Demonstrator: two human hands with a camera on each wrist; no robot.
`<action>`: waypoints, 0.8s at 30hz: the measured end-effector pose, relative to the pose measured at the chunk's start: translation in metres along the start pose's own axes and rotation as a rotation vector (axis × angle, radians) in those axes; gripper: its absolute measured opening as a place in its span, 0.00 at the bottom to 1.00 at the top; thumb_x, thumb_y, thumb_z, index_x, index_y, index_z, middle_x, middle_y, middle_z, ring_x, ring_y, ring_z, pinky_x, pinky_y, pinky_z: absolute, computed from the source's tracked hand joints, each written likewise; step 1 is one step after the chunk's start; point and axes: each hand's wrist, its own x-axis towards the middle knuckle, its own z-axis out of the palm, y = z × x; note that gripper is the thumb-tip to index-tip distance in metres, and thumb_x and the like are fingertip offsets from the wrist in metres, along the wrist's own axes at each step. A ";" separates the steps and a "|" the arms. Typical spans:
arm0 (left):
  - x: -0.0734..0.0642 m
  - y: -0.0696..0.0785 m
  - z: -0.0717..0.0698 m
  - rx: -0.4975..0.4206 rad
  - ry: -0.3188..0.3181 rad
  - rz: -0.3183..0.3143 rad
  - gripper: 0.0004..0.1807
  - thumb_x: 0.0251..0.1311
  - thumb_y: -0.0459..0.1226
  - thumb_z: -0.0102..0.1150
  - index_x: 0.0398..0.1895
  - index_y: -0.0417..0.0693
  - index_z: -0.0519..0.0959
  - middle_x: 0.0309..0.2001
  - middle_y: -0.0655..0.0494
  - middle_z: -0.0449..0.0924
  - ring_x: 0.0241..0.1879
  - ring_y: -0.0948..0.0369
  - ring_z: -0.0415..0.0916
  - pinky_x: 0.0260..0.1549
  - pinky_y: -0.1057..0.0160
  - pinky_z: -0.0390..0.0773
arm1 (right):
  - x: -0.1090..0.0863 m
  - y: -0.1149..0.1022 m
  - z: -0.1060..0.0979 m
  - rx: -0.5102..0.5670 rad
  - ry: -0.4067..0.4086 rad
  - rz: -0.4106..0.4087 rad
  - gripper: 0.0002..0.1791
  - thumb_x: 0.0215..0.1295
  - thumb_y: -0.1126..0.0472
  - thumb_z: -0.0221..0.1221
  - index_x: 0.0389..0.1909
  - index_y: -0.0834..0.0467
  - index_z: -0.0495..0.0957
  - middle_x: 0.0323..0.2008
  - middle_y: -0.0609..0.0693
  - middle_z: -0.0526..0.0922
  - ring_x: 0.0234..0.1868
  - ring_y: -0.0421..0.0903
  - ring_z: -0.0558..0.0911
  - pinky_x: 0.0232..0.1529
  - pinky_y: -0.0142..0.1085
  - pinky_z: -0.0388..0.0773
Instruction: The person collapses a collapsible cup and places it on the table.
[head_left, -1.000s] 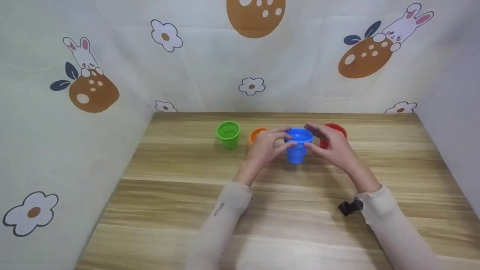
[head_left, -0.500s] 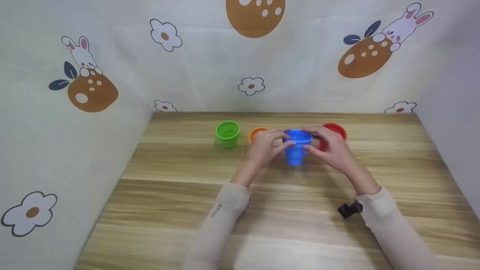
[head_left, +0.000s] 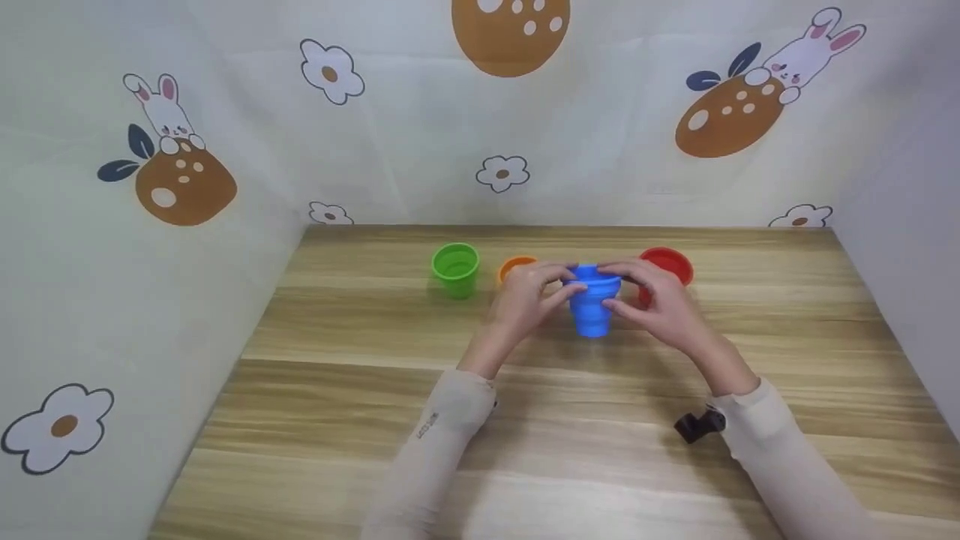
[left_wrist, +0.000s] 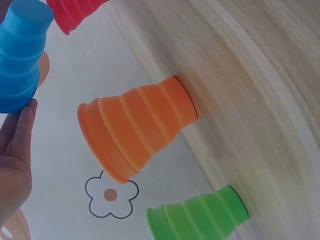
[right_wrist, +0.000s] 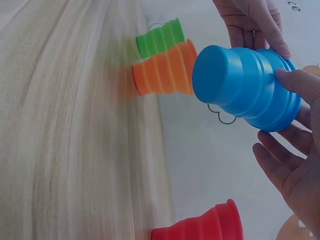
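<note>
One blue cup held aloft

Head view: we see the left hand and right hand pinching it near the rim with their fingers, above the tabletop, probably for steadiness.

Left wrist view: one orange cup and one green cup stand apart, perhaps for easy grasping; one red cup shows partly.

Right wrist view: we count four cups.

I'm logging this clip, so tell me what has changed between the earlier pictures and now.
The tapered, ribbed, rubbery-looking blue cup shifted slightly down the head view, and less of its inside shows. The left hand and right hand moved with it; neither let go. The ribbed green cup, ribbed orange cup and ribbed red cup stayed put.
</note>
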 end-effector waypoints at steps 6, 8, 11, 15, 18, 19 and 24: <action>-0.002 -0.002 0.000 -0.012 -0.003 -0.013 0.18 0.66 0.52 0.58 0.40 0.47 0.87 0.54 0.54 0.86 0.53 0.58 0.84 0.54 0.65 0.82 | -0.001 -0.001 0.002 0.013 -0.006 -0.001 0.24 0.60 0.61 0.70 0.58 0.54 0.80 0.58 0.51 0.83 0.60 0.50 0.80 0.61 0.22 0.70; -0.002 -0.002 0.001 -0.023 -0.003 -0.020 0.18 0.66 0.51 0.59 0.40 0.47 0.86 0.53 0.54 0.86 0.52 0.58 0.85 0.53 0.65 0.83 | -0.002 -0.001 0.003 0.021 -0.002 -0.008 0.24 0.59 0.61 0.70 0.58 0.53 0.80 0.58 0.51 0.83 0.59 0.50 0.81 0.62 0.23 0.71; -0.003 -0.003 0.001 -0.043 -0.005 -0.025 0.18 0.67 0.50 0.58 0.41 0.46 0.86 0.52 0.53 0.87 0.51 0.58 0.85 0.52 0.67 0.83 | -0.002 -0.002 0.005 0.046 0.004 -0.020 0.23 0.58 0.62 0.70 0.57 0.53 0.81 0.56 0.51 0.84 0.58 0.50 0.81 0.60 0.22 0.71; -0.005 -0.003 0.003 -0.044 0.010 -0.017 0.18 0.67 0.50 0.58 0.43 0.46 0.86 0.50 0.53 0.88 0.49 0.59 0.85 0.51 0.67 0.83 | -0.002 -0.004 0.006 0.084 0.013 -0.039 0.22 0.57 0.64 0.70 0.55 0.55 0.82 0.52 0.51 0.86 0.54 0.46 0.82 0.57 0.19 0.72; -0.006 -0.004 0.003 -0.038 0.014 -0.005 0.18 0.67 0.49 0.58 0.45 0.46 0.86 0.47 0.54 0.88 0.47 0.60 0.86 0.50 0.68 0.83 | -0.002 -0.005 0.007 0.092 0.016 -0.034 0.20 0.57 0.65 0.70 0.52 0.56 0.83 0.49 0.50 0.87 0.51 0.40 0.82 0.55 0.20 0.73; -0.006 -0.005 0.003 -0.043 0.008 -0.003 0.17 0.67 0.49 0.58 0.45 0.46 0.85 0.46 0.54 0.89 0.47 0.60 0.86 0.49 0.68 0.83 | -0.002 -0.005 0.007 0.089 0.016 -0.028 0.20 0.56 0.65 0.71 0.51 0.57 0.83 0.47 0.50 0.87 0.50 0.38 0.81 0.53 0.20 0.73; -0.008 -0.006 0.001 -0.083 -0.054 -0.013 0.16 0.68 0.48 0.58 0.44 0.46 0.85 0.43 0.54 0.88 0.44 0.61 0.86 0.48 0.70 0.83 | -0.004 -0.004 0.007 0.073 0.000 -0.009 0.17 0.54 0.65 0.72 0.46 0.60 0.83 0.41 0.50 0.88 0.45 0.34 0.81 0.50 0.19 0.74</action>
